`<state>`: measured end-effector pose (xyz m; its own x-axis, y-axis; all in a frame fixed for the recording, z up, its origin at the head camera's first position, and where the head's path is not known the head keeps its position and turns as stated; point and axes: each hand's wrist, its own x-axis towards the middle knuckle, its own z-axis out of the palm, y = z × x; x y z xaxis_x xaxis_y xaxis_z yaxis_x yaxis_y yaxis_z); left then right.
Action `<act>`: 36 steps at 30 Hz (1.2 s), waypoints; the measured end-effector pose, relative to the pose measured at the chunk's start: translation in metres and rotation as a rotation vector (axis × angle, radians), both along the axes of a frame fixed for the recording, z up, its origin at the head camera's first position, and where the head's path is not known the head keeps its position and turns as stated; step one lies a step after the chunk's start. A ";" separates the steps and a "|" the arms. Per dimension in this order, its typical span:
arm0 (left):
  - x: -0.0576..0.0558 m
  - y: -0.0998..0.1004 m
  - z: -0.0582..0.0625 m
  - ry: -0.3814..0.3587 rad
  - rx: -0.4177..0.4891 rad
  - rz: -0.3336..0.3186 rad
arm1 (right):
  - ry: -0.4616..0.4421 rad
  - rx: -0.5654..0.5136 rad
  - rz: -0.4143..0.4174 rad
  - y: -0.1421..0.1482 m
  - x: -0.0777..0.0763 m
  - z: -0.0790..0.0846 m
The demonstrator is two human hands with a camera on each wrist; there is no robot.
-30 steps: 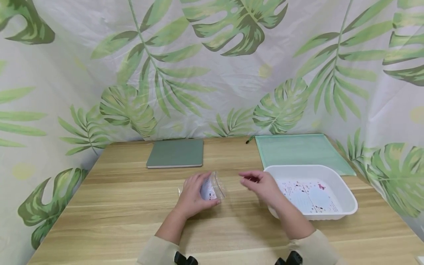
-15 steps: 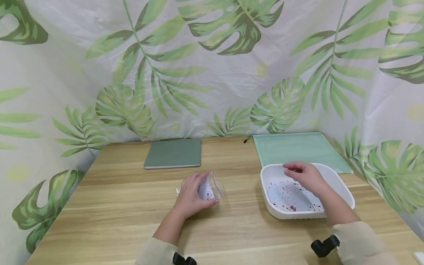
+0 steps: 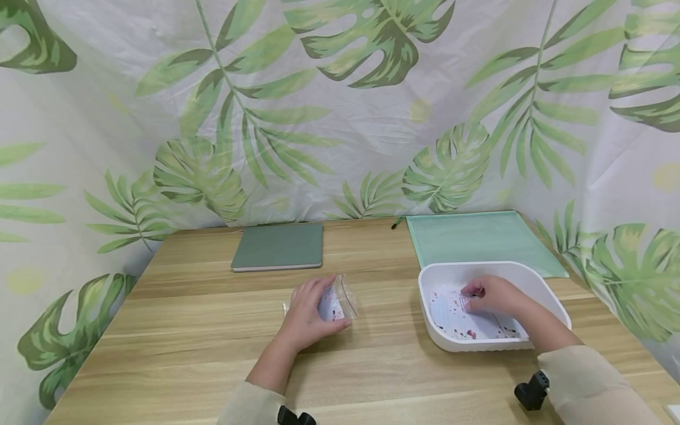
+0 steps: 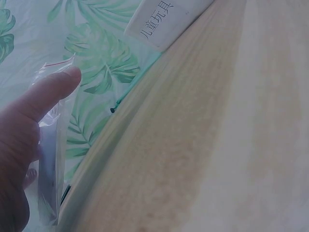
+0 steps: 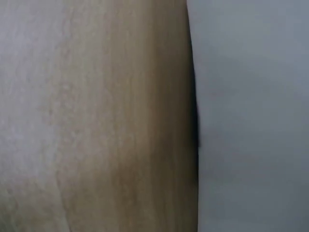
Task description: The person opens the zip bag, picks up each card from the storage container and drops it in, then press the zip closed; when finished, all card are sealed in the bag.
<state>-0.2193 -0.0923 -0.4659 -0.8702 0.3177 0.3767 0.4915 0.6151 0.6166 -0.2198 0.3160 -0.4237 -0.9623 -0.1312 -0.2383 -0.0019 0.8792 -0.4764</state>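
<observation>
My left hand (image 3: 307,311) grips a clear zip bag (image 3: 347,298) upright on the table, with a printed card (image 3: 330,305) inside it. In the left wrist view the thumb (image 4: 58,89) lies along the bag's face, near its red-lined opening. My right hand (image 3: 494,296) is down inside the white plastic tray (image 3: 478,347), thumb and curled fingertips right at the printed cards (image 3: 451,316) on its bottom. I cannot tell whether it pinches one. The right wrist view is filled by the tabletop (image 5: 96,116) and the tray's blurred outer wall (image 5: 251,116).
A dark green notebook (image 3: 278,247) lies at the back left. Behind the tray is a mint green zip pouch (image 3: 483,239), its zipper pull (image 3: 397,222) sticking out at the corner. A leaf-printed cloth (image 3: 340,118) hangs behind the table.
My right hand has moved right, from beside the bag to over the tray, then lowered to the cards. The left hand keeps its grip on the bag.
</observation>
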 end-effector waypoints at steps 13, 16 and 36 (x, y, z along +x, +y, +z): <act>0.000 0.000 -0.001 -0.001 -0.008 -0.002 | 0.025 0.037 0.041 0.000 -0.006 -0.007; 0.001 0.000 0.000 -0.008 -0.007 -0.003 | 0.036 0.040 0.037 -0.001 -0.006 -0.005; 0.001 0.000 0.000 -0.010 -0.009 -0.001 | 0.053 -0.137 -0.004 0.012 -0.007 0.029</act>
